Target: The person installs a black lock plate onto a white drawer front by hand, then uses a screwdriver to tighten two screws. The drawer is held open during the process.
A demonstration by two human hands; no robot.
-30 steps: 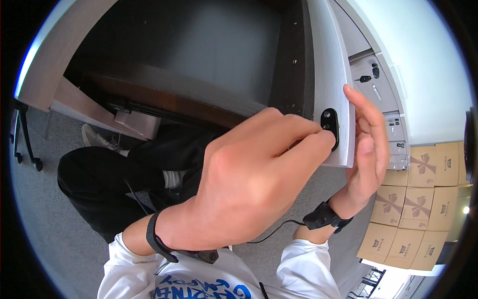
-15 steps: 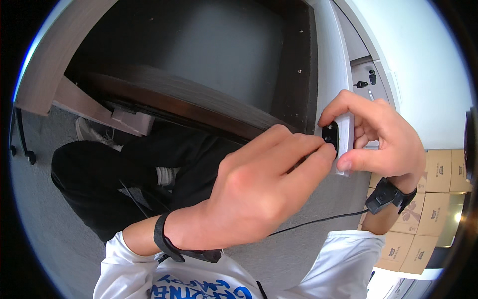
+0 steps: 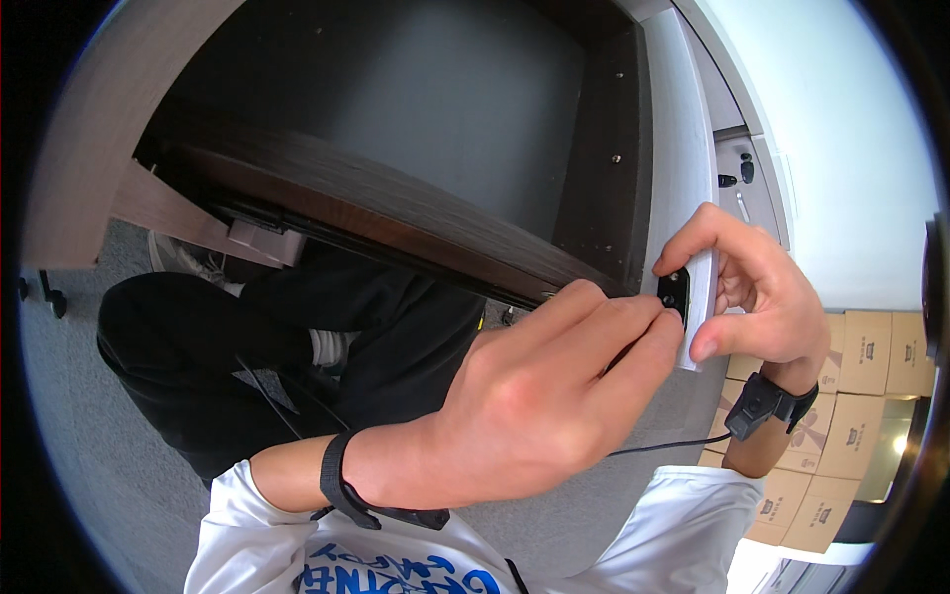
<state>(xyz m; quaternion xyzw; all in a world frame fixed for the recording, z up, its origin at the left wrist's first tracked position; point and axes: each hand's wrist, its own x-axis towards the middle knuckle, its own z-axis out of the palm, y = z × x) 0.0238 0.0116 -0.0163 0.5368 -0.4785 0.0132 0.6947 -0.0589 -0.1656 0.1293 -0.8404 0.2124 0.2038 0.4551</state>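
Observation:
My left hand [image 3: 534, 396] reaches across the middle, its thumb and fingers pinched at a black metal fitting [image 3: 674, 284] on the pale wood panel [image 3: 678, 139]. Whatever is between these fingertips is hidden. My right hand [image 3: 762, 297] grips the panel's end from the right, index finger curled over beside the fitting, thumb low against the edge. The panel stands along the right side of an open, dark-lined drawer or box [image 3: 455, 99] with small round fittings on its inner side wall.
My bent legs [image 3: 198, 366] in black trousers are below the drawer on grey carpet [image 3: 89, 416]. A wooden side panel [image 3: 89, 168] is at left, chair casters [image 3: 54, 297] beneath. Cabinet fronts with keys [image 3: 744, 168] line the right, beside stacked cardboard boxes [image 3: 846, 436]. A cable runs from my right wrist.
My right hand has come round from behind the panel to grip its end. My left hand sits lower and further right. The drawer and panel also appear lower and further right.

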